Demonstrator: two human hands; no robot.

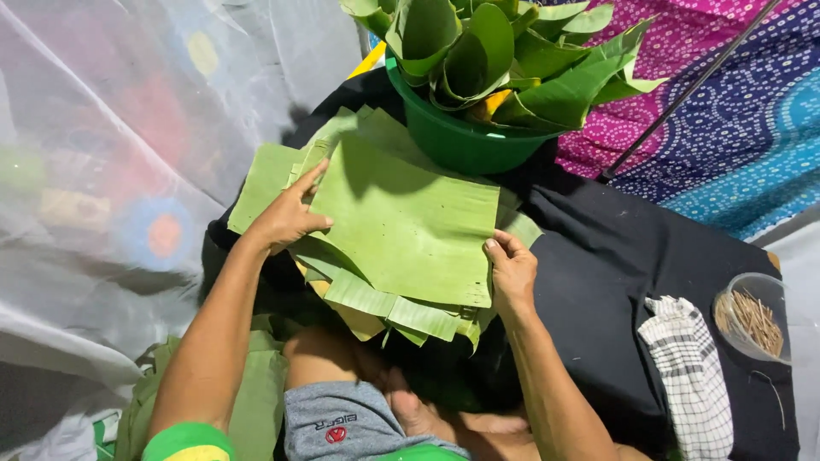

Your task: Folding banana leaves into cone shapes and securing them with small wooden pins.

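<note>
Green banana leaf sheet lies between both hands, left, right.

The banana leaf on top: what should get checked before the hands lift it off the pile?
1. Left hand on the top banana leaf, at its left edge: ok.
2. Right hand pinching the leaf's lower right corner: ok.
3. Top leaf whole, no big tear showing: ok.
4. Top leaf free of the leaf stack under it: cannot tell.
5. Green basin of folded leaves sits on the stack's far edge; top leaf clear of it: cannot tell.
6. Checked cloth and bowl of sticks out of the way, off to the right: ok.
</note>
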